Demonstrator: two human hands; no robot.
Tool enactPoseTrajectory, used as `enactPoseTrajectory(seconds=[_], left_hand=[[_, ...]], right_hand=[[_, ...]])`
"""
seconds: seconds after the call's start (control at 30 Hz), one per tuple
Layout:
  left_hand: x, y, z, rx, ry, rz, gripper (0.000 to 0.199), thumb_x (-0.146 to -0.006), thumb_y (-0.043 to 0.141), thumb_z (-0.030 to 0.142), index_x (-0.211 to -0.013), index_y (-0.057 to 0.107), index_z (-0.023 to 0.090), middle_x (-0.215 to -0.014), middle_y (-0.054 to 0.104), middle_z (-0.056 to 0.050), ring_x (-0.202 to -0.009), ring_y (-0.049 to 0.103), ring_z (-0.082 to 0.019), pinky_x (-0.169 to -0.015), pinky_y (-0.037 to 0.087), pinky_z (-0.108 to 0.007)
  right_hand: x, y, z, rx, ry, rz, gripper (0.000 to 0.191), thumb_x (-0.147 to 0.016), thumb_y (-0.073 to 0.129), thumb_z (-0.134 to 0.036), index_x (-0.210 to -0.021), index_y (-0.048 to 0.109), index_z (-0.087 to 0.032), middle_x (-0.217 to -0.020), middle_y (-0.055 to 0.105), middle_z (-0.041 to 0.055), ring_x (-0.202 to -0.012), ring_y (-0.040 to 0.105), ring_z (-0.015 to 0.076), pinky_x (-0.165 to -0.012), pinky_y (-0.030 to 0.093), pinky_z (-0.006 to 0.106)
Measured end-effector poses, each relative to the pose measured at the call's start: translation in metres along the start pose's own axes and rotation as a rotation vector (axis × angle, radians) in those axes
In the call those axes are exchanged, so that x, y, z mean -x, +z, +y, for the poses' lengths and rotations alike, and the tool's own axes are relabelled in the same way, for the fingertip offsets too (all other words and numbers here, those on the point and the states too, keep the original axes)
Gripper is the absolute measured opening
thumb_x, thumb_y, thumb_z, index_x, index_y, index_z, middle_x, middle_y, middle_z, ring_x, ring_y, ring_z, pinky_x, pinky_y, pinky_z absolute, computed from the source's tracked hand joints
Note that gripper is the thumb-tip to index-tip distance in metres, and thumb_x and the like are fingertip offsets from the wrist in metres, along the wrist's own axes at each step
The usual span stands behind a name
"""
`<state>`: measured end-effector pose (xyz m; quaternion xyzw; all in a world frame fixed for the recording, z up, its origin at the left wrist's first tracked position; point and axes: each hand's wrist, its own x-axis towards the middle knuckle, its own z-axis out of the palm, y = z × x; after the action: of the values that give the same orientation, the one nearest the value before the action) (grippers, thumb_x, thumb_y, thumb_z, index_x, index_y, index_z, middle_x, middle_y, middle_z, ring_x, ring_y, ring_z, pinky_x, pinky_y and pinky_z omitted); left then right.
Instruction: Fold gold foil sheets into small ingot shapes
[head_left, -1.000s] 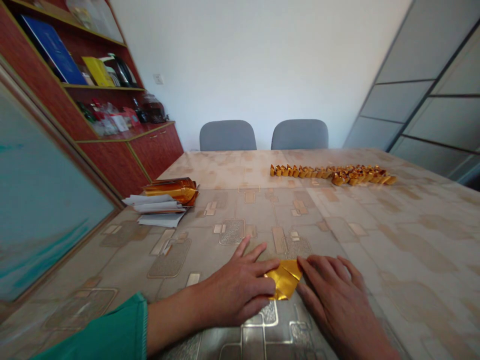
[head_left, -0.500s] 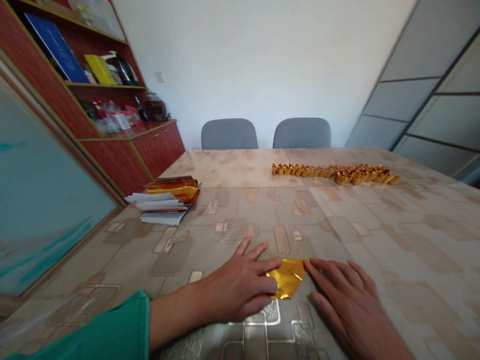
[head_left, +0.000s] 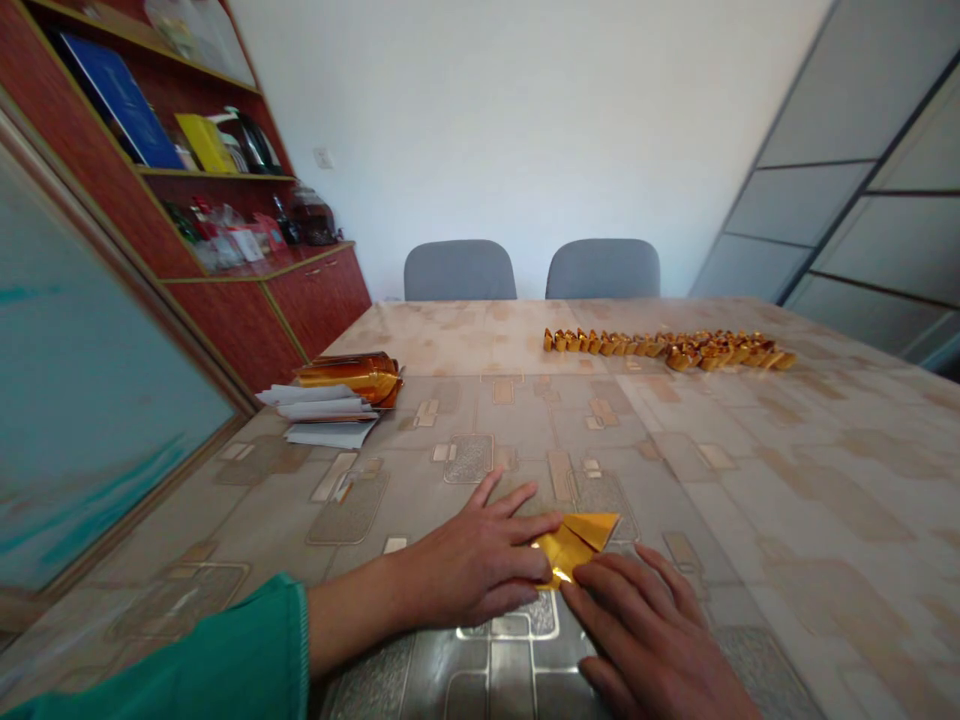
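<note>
Between my left grip (head_left: pixel 472 565) and right grip (head_left: pixel 645 635), a folded piece of gold foil (head_left: pixel 577 535) lies on the tabletop (head_left: pixel 697 470), touching both. Each grip is open and spread flat, pressing down rather than closing around it. The left one's fingers (head_left: pixel 517 525) reach the foil's left edge, and the right one's fingertips (head_left: pixel 592 580) rest on its lower edge. Those fingers hide the foil's lower part, so I can't make out its full outline or how many layers it has. What shows is a shiny, slightly crumpled face with diagonal creases, and a pointed flap sticking out toward the upper right.

Behind and left of the left grip, a stack of white paper slips (head_left: pixel 322 418) lies on the tabletop, with a roll of amber-gold foil (head_left: pixel 349 378) just beyond it. Far ahead of the right grip, a long row of small folded gold pieces (head_left: pixel 667 350) runs across the tabletop; at this distance, their shapes blur together. A green sleeve (head_left: pixel 187 650) covers the left forearm and runs out of frame. The right forearm is cut off at the bottom edge. Two grey chairs (head_left: pixel 459 272) stand past the far edge.
</note>
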<state>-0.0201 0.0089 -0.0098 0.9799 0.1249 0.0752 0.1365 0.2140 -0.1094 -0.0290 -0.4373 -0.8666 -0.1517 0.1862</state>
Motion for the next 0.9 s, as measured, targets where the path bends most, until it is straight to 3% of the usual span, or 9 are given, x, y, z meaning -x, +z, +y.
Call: enactPoseTrajectory(seconds=[0.17, 0.27, 0.37, 0.53, 0.63, 0.8, 0.9], left_hand=[[0.001, 0.002, -0.002, 0.022, 0.005, 0.007, 0.023, -0.102, 0.051, 0.037, -0.115, 0.067, 0.027, -0.155, 0.047, -0.006, -0.148, 0.030, -0.038, -0.115, 0.013, -0.074], [0.000, -0.001, -0.002, 0.029, 0.003, -0.007, 0.023, -0.102, 0.052, 0.038, -0.114, 0.067, 0.027, -0.154, 0.047, -0.006, -0.148, 0.030, -0.039, -0.115, 0.013, -0.073], [-0.002, -0.004, -0.003, 0.033, 0.007, -0.037, 0.023, -0.102, 0.051, 0.038, -0.114, 0.067, 0.027, -0.155, 0.047, -0.005, -0.148, 0.028, -0.040, -0.114, 0.012, -0.075], [-0.005, -0.005, -0.005, 0.054, -0.019, -0.070, 0.023, -0.103, 0.050, 0.038, -0.116, 0.067, 0.030, -0.157, 0.044, -0.001, -0.150, 0.022, -0.041, -0.113, 0.011, -0.077], [-0.006, -0.003, -0.003, 0.085, -0.057, -0.045, 0.021, -0.102, 0.052, 0.037, -0.113, 0.068, 0.029, -0.156, 0.045, -0.003, -0.150, 0.024, -0.040, -0.113, 0.013, -0.075], [-0.004, 0.004, 0.003, 0.150, -0.228, 0.057, 0.018, -0.095, 0.065, 0.034, -0.110, 0.068, 0.025, -0.152, 0.050, -0.008, -0.150, 0.026, -0.037, -0.114, 0.014, -0.073], [-0.001, 0.009, 0.008, 0.155, -0.392, 0.135, 0.042, -0.085, 0.076, 0.032, -0.122, 0.061, 0.021, -0.149, 0.052, -0.015, -0.148, 0.029, -0.038, -0.114, 0.016, -0.072]], right_hand=[[0.014, -0.006, 0.006, -0.021, -0.004, -0.015, 0.031, -0.093, 0.061, -0.038, -0.121, 0.067, -0.025, -0.110, 0.075, 0.0043, -0.098, 0.068, 0.0249, -0.092, 0.050, 0.042], [0.012, -0.018, 0.015, -0.170, 0.093, -0.057, 0.026, -0.097, 0.057, -0.034, -0.119, 0.068, -0.025, -0.107, 0.075, 0.0049, -0.094, 0.070, 0.0229, -0.086, 0.055, 0.037], [-0.008, -0.025, 0.035, -0.398, 0.295, -0.077, 0.029, -0.102, 0.042, -0.023, -0.115, 0.068, -0.024, -0.110, 0.073, 0.0070, -0.099, 0.069, 0.0199, -0.084, 0.056, 0.031], [-0.055, -0.011, 0.062, -0.508, 0.360, -0.319, 0.017, -0.088, 0.059, -0.011, -0.082, 0.072, -0.021, -0.082, 0.070, 0.0029, -0.079, 0.065, 0.0183, -0.069, 0.050, 0.026], [-0.069, 0.001, 0.063, -0.504, 0.412, -0.387, 0.017, -0.075, 0.066, -0.004, -0.076, 0.070, -0.020, -0.076, 0.065, 0.0010, -0.072, 0.059, 0.0170, -0.066, 0.042, 0.026], [-0.072, 0.007, 0.065, -0.589, 0.500, -0.422, 0.022, -0.064, 0.066, 0.001, -0.074, 0.068, -0.019, -0.069, 0.062, -0.0016, -0.066, 0.051, 0.0147, -0.061, 0.033, 0.025], [-0.072, 0.008, 0.070, -0.734, 0.575, -0.485, 0.020, -0.062, 0.064, 0.000, -0.070, 0.066, -0.018, -0.063, 0.059, -0.0033, -0.059, 0.050, 0.0123, -0.055, 0.032, 0.023]])
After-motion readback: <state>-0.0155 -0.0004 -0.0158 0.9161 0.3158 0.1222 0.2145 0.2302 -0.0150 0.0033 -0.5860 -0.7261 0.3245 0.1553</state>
